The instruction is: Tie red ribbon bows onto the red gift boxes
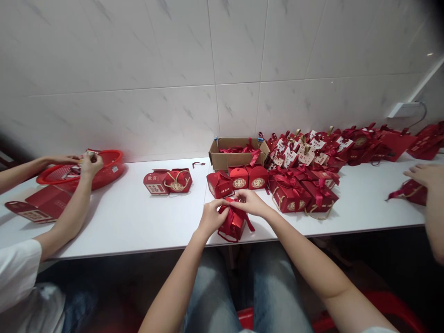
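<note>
At the table's front edge sits a small red gift box [236, 226], with a dark red ribbon [250, 224] trailing down its side. My left hand [211, 216] is closed at the top of this box, fingers pinching the ribbon. From the other side my right hand [252, 203] also pinches the ribbon, its fingertips almost meeting the left ones. The exact knot or loop is hidden under the fingers. Just behind my hands stand three small red boxes, among them a plain-topped one [219, 184] and one with a gold emblem [258, 176].
Behind is a cardboard box [222, 159] of red ribbons. Ribboned boxes [290, 193] and many tagged ones [305, 150] crowd the right. Left are two red boxes [157, 181] and a red basket [107, 173], where a co-worker's hands [90, 164] work. Another person's hand [425, 175] reaches in right.
</note>
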The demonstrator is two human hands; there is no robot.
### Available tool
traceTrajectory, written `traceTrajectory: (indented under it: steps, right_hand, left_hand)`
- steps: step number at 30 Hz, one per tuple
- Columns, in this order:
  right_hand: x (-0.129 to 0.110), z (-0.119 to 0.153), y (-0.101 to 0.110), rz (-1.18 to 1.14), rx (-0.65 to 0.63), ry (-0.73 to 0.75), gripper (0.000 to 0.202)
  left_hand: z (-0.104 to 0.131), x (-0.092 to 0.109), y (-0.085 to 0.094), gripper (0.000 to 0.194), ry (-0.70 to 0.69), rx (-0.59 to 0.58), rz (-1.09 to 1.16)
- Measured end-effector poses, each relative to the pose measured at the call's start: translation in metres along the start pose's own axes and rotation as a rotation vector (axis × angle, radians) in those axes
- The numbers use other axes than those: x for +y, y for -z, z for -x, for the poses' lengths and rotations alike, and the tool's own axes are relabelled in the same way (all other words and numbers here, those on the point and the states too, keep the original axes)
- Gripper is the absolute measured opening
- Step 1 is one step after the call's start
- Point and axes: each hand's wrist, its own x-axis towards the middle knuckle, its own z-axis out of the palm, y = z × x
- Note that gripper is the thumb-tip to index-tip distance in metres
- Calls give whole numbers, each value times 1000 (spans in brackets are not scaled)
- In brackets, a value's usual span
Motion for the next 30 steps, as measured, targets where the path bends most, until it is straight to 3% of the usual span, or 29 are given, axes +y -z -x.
traceTrajectory:
  steps: [5,11,17,22,26,30]
  right_hand:
    - [0,5,3,-43,-82,94,21]
    - [0,11,5,120,-76,209,10]
    - [-2,15,6,170,-130,305,22]
    - [-2,15,7,242,-177,346,29]
    - [-2,16,8,288,-198,354,28]
    - [-1,16,7,263,-203,366,30]
  left_hand:
    - [-1,1,2,15,-14,5,13]
    - [-1,-2,2,9,15,65,6]
    - [-1,-6,3,11,4,61,-17]
    - [-8,-4,16,27,-126,-149,-74]
    - [-17,0,26,20,-174,-332,-74]
    - [-24,2,30,12,-197,-418,-82]
